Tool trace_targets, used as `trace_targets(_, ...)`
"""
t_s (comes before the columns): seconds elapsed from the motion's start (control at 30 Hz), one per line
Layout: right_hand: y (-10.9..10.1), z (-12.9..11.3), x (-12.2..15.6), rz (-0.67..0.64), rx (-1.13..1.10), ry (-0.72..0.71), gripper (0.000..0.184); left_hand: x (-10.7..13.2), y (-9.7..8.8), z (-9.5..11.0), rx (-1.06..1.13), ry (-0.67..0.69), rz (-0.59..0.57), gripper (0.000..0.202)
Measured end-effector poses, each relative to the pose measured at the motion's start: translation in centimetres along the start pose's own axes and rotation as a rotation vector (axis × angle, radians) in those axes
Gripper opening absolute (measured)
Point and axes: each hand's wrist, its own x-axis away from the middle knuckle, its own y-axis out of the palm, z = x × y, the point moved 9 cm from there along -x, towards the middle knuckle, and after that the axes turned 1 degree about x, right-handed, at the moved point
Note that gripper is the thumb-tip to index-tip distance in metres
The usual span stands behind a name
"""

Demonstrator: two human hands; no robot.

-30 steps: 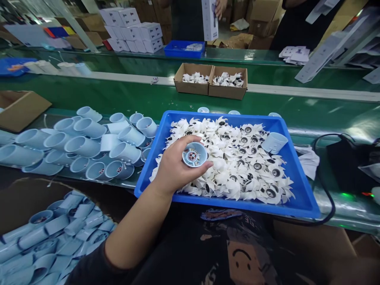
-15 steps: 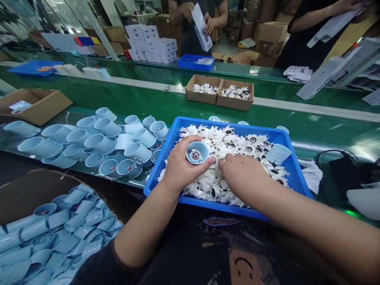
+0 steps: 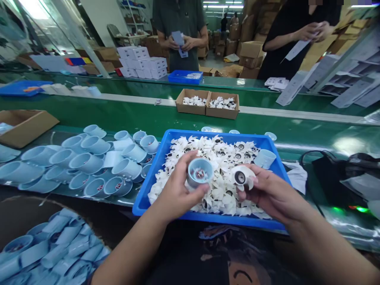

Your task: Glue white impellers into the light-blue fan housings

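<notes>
My left hand (image 3: pixel 178 192) is wrapped round a light blue plastic cylinder (image 3: pixel 200 172), its open end facing up and a small motor core visible inside. Just to the right, my right hand (image 3: pixel 267 190) pinches a white fan impeller (image 3: pixel 242 178) by its blades, its dark round hub turned toward me. Both hands are above a blue tray (image 3: pixel 225 221) heaped with white impellers (image 3: pixel 213 198). Another blue cylinder (image 3: pixel 265 159) lies in the tray's right end. The two held parts are apart.
Many blue cylinders (image 3: pixel 86 162) lie on the bench to the left, with more in a large box (image 3: pixel 59 237) below. Two cardboard boxes (image 3: pixel 221 113) of impellers stand beyond the tray. Two people work across the bench. A black cabled device (image 3: pixel 335 178) sits at right.
My right hand has come up from the pile with an impeller and turned it hub toward me. My left hand still holds the cylinder. The camera view has tilted up.
</notes>
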Motion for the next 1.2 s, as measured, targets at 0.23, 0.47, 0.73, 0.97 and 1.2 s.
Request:
trace_targets(0.23, 0.5, 2.9, 1.1, -0.030, -0.282, 0.058, 0.040, -0.2, 3.0, 4.9, -0.219, 0.220, -0.221, 0.067)
trace_targets(0.47, 1.8, -2.9, 1.4, 0.105, 0.873, -0.339, 0.024, -0.2, 4.2, 5.3, -0.413, 0.218, -0.245, 0.066)
trace_targets(0.73, 2.4, -3.7, 0.2, 0.093, 1.079, -0.493, 0.015, -0.4, 5.0, 6.7, -0.491, 0.327, -0.136, 0.054)
trace_targets(0.97, 0.4, -3.8, 1.0, 0.146, 0.918, -0.508, 0.015, -1.2, 6.8, 7.6, -0.424, 0.326, -0.189, 0.055)
trace_targets(1.2, -4.1, -4.2, 6.7, 0.407, 1.086, -0.645, 0.018, -12.3, -1.8, 0.7, -0.855, -0.054, -0.072, 0.059)
